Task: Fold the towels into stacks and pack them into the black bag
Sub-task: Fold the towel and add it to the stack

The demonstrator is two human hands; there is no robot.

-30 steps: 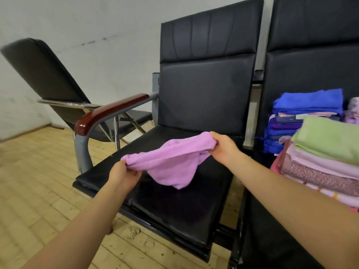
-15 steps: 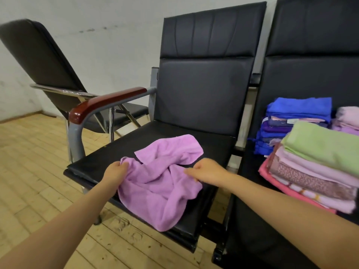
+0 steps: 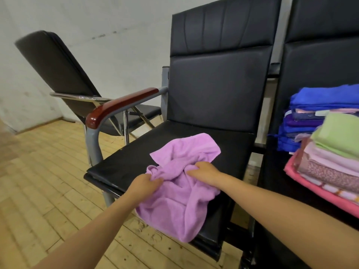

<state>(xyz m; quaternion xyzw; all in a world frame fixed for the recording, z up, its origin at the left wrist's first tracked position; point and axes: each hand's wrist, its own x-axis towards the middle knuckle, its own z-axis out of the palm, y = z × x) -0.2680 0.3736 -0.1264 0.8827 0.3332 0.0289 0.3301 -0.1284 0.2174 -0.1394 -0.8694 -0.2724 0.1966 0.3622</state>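
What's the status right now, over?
Left hand and right hand both gripping purple towel. Towel bunched on black chair seat, front edge hanging off, unfolded. Folded stacks on next seat. Nothing blocking.

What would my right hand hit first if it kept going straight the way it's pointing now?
Probably just more of the purple towel that the right hand already grips: it points left toward the left hand, with bunched cloth between them. Depth is hard to judge from this one view.
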